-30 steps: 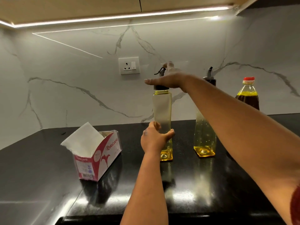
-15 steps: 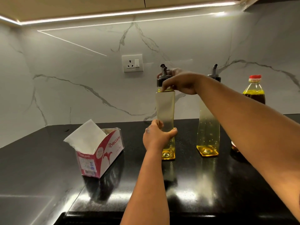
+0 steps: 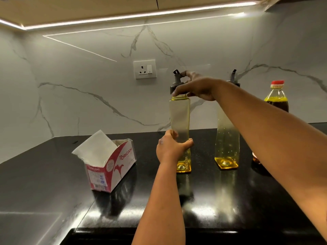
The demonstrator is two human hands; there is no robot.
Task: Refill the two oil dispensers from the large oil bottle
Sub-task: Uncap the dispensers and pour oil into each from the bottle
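near dispenser (image 3: 179, 121): on tabletop (image 3: 53, 174), left of second dispenser (image 3: 227, 138). left hand (image 3: 170, 150) wraps its base; right hand (image 3: 196, 90) clasps its cap (image 3: 176, 84). step: uncapping. next, likely: lift cap off, fetch oil bottle (image 3: 277, 98).

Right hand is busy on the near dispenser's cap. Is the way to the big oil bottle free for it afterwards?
Probably yes. The large oil bottle stands at the far right, past the second dispenser, on the right hand's own side, with nothing in front of it but that arm.
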